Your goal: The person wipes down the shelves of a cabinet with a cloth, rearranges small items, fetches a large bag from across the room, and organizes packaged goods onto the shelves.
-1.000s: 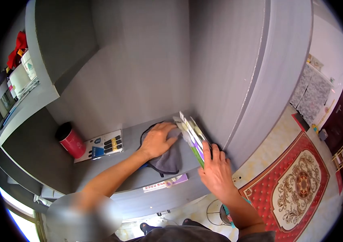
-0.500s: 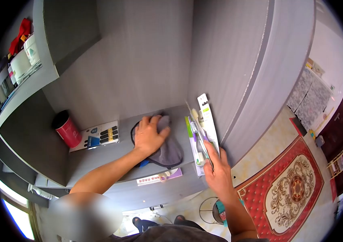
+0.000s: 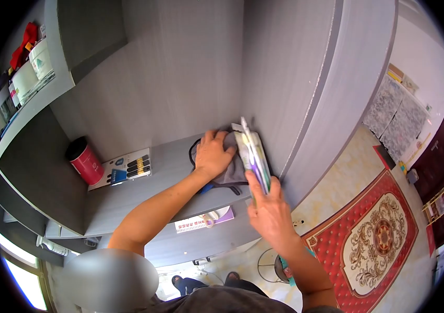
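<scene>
On the shelf (image 3: 167, 156), 1 hand (image 3: 214, 156) spreads over cloth (image 3: 230, 169); the other (image 3: 270, 211) grips toothbrush packs (image 3: 253, 151).

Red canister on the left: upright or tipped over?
Upright. The red canister stands on the shelf, dark end up; its slant in view looks like lens distortion.

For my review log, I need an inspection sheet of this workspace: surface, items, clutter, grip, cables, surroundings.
Surface: grey shelf, no spill seen
Items: grey cloth; toothbrush packs, blurred
Clutter: pink canister and flat pack to the left
Grip: left grip rests on the cloth; right grip holds the packs
Cables: nothing certain; thin cord-like line near the feet, too small to confirm
Surroundings: wire-framed stand on the floor, red-bordered rug to the right
</scene>
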Motion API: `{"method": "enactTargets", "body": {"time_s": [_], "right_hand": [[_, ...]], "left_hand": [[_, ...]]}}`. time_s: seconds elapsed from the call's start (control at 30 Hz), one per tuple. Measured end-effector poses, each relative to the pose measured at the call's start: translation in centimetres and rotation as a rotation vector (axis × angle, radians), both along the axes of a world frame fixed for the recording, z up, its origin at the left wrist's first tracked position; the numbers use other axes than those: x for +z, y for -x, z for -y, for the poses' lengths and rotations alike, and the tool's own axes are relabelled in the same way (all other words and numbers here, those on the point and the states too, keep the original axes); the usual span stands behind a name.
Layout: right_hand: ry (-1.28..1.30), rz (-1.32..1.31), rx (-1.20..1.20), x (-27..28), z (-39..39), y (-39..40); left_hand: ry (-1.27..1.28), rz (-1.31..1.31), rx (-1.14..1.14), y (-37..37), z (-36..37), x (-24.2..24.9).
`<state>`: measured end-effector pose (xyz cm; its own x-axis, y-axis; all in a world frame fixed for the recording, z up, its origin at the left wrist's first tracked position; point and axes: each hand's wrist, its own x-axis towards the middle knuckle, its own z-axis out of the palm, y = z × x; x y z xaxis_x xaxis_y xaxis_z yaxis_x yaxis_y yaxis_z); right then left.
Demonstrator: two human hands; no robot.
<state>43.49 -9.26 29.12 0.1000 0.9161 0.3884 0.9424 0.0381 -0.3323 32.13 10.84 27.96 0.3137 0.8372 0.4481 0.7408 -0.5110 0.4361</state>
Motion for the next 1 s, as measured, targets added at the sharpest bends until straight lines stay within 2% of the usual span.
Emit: {"method": "enactTargets", "body": {"time_s": [0.07,0.1,0.23,0.3,0.37,0.47,0.6,0.7,0.77,0.83,0.87,0.93,1.0], "right_hand": [[-0.064,-0.123,0.036,-0.2,1.0,-1.6],[-0.099,-0.253,0.059,-0.2,1.9,-2.1],[-0.203,-0.507,0.149,-1.7,4.8,-2.7],[-0.207,-0.666,0.164,-3.0,6.0,-2.8],[-0.161,-0.685,0.133,-3.2,7.1,-2.7],[-0.149,-0.782,0.136,-4.0,8.5,-3.0],[-0.132,-1.025,0.112,-3.6,10.7,-3.0],[-0.189,-1.19,0.088,-4.2,11.8,-3.5],[-0.24,-1.301,0.134,-3.4,12.2,-3.2],[-0.275,-1.38,0.169,-1.9,12.6,-2.8],[-0.292,-1.42,0.187,-1.2,12.8,-2.7],[-0.482,-1.462,0.175,-0.9,12.5,-2.2],[-0.379,-1.503,0.301,-0.5,13.3,-3.3]], "left_hand": [[-0.027,0.147,0.074,0.4,0.4,-0.2],[-0.031,0.124,0.08,0.7,1.2,0.2],[-0.003,-0.133,-0.1,0.7,0.1,0.1],[-0.059,-0.035,-0.078,-0.9,-2.4,-0.6],[-0.129,0.08,0.01,-3.3,-4.7,-1.1],[-0.08,-0.098,0.135,-6.4,-5.7,-0.5],[0.047,-0.237,0.055,-6.1,-4.1,1.1],[0.021,-0.298,-0.075,-4.9,-1.2,1.1],[0.009,-0.395,-0.233,-3.9,3.0,2.0],[0.002,-0.331,-0.486,-2.5,7.4,2.5],[-0.009,-0.221,-0.6,-3.1,7.5,-0.6],[0.169,-0.07,-0.857,-0.7,10.2,1.2],[0.332,0.172,-0.934,1.0,9.9,3.0]]}}
